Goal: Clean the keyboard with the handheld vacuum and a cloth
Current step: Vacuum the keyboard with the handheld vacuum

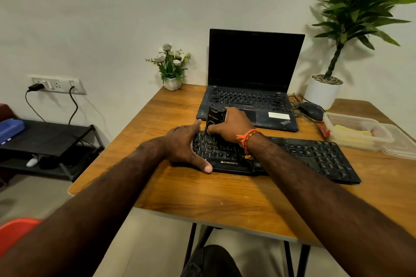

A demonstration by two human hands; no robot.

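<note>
Right now the right hand (229, 125) is gripping the handheld vacuum (215, 119), which is standing almost straight up with its bottom end pointing down onto the top row of keys at the left part of the keyboard (315, 157). The left hand (184, 146) is lying flat and open on the keyboard's left end, holding it down, just beside the vacuum. The keyboard is lying long-ways from left to right across the table (202, 198), so most of the keys are waiting to the right of the vacuum.

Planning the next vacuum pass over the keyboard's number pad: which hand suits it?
Right. The right hand already grips the vacuum, nearer that end; the left hand steadies the keyboard.
</note>
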